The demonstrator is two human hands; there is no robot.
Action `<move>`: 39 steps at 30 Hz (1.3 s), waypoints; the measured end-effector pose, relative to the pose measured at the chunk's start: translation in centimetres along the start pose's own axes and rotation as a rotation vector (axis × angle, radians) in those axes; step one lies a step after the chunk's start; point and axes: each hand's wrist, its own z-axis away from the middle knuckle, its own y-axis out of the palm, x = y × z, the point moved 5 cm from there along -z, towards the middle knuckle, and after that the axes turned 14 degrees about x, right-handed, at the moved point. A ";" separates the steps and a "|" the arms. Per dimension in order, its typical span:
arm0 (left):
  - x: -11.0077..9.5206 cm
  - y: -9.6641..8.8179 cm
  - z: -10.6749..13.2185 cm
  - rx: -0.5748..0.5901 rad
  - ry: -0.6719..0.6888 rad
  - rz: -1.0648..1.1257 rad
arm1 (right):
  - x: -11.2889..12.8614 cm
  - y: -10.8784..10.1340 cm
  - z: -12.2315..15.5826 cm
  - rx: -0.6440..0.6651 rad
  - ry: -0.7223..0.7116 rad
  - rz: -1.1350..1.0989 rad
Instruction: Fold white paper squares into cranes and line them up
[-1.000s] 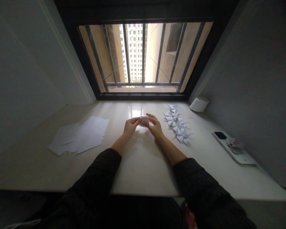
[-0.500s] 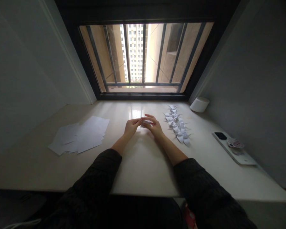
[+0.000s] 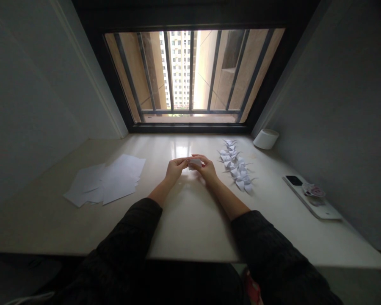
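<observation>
A small folded piece of white paper (image 3: 195, 162) is held between my two hands, above the middle of the pale countertop (image 3: 190, 224). My left hand (image 3: 175, 168) pinches its left end with thumb and fingertips. Around its right side, the fingers of my right hand (image 3: 207, 167) are closed, the thumb lying along the near face. My fingers cover part of the paper, so its exact folded shape is hidden. To the right of my right hand stands a cluster of several white paper cranes (image 3: 236, 165).
Loose white paper sheets (image 3: 119, 178) lie overlapping at the left. A white roll (image 3: 266, 139) sits in the back right corner. Nearer, a white phone (image 3: 320, 205) with a round grip (image 3: 313, 190) rests by the right wall. A barred window (image 3: 190, 76) closes off the back.
The fingers of my right hand, raised a little before, have come down around the folded paper. More of the paper's near face shows now. My left hand has hardly moved.
</observation>
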 end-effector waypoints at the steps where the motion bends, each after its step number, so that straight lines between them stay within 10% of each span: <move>1: 0.0 0.0 0.0 -0.007 -0.005 0.021 | -0.1 -0.1 0.0 -0.025 0.022 0.001; 11: -0.2 -0.4 0.0 -0.151 -0.045 0.236 | -1.2 -0.7 0.0 -0.127 0.159 -0.200; 39: -0.1 -0.3 0.2 -0.079 -0.041 -0.008 | -0.5 -1.0 0.3 -0.166 0.048 -0.051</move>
